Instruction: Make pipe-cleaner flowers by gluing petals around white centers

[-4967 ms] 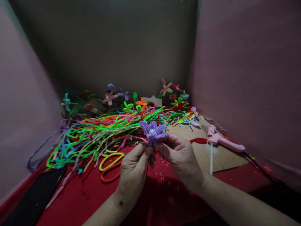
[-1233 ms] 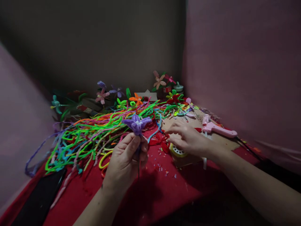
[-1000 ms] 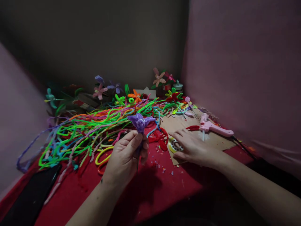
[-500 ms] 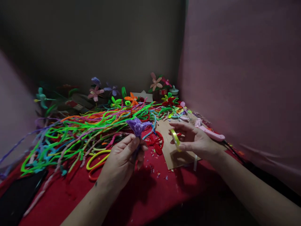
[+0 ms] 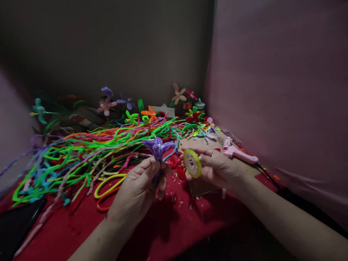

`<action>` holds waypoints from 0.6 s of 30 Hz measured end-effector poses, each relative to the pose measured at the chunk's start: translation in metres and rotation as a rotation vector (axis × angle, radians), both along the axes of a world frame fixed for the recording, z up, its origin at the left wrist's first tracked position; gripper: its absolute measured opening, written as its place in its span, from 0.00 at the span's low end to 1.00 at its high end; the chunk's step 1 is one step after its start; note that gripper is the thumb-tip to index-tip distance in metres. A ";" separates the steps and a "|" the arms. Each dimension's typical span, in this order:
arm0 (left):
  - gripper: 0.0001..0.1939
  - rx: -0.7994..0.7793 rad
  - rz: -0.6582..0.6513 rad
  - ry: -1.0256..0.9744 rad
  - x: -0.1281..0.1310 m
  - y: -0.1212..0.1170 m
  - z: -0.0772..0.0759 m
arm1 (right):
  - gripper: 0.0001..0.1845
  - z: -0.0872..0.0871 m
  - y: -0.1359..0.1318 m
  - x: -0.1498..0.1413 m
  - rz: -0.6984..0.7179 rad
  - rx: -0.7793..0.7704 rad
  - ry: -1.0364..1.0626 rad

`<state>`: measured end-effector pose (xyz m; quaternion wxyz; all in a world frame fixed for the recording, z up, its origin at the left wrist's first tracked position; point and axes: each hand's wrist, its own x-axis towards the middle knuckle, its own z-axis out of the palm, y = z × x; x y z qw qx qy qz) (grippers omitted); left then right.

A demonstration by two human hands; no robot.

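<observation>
My left hand [image 5: 145,181] pinches a purple pipe-cleaner flower [image 5: 158,145] just under its petals, and the bloom points up. To its right, my right hand [image 5: 214,166] holds a roll of yellow tape [image 5: 192,164] by its rim, the flat side with its pale core turned toward me. Flower and tape are apart. Behind the tape, partly hidden, lies a red pipe-cleaner shape [image 5: 178,168] on the red cloth [image 5: 174,224].
A big heap of coloured pipe cleaners [image 5: 89,152] spreads across the left and middle. A pink glue gun [image 5: 240,154] rests on brown cardboard [image 5: 201,188] at right. Finished flowers [image 5: 106,105] stand along the back. A black flat object [image 5: 20,224] lies at lower left.
My right hand has moved left, bringing the tape roll closer to the purple flower. The roll has turned from nearly edge-on to face me. The left hand keeps its hold.
</observation>
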<state>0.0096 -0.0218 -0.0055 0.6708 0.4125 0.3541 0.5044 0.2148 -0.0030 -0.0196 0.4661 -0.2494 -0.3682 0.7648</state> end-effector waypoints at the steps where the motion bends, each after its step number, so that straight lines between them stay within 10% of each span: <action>1: 0.08 0.001 -0.003 -0.004 -0.001 0.000 0.000 | 0.25 -0.001 0.001 -0.002 -0.003 -0.018 -0.003; 18: 0.07 0.066 -0.067 -0.126 0.006 -0.011 0.002 | 0.20 0.001 0.001 -0.038 0.012 -0.066 -0.095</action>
